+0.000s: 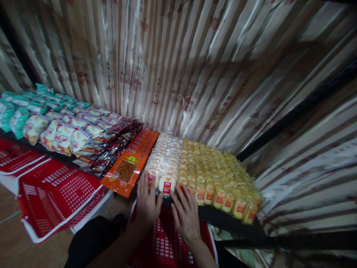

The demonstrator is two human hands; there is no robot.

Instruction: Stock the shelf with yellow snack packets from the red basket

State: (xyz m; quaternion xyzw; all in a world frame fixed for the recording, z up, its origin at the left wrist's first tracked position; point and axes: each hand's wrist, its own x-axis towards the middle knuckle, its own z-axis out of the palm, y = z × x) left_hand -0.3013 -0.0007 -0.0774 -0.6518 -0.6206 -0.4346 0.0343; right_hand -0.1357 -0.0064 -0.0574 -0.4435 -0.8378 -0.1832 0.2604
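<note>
My left hand point(146, 201) lies with stretched fingers against the front of a row of white round wrapped cakes point(164, 158). Its fingertips touch a packet with a red label. Just right of it, a white cake packet point(167, 185) faces me upright between my two hands. My right hand point(186, 214) is spread, its fingertips at the front edge where the white row meets the yellow wrapped cakes point(210, 171). Neither hand is closed around anything. Beside my left hand lies an orange snack bag point(130, 163) with a picture of brown sticks.
A dark shelf point(231, 223) carries the rows. Farther left are dark red packets point(118, 145), white striped bags point(63, 136) and teal bags point(19, 119). Red baskets point(55, 193) stand below, one red basket point(164, 238) under my hands. Printed corrugated sheeting point(167, 67) rises behind.
</note>
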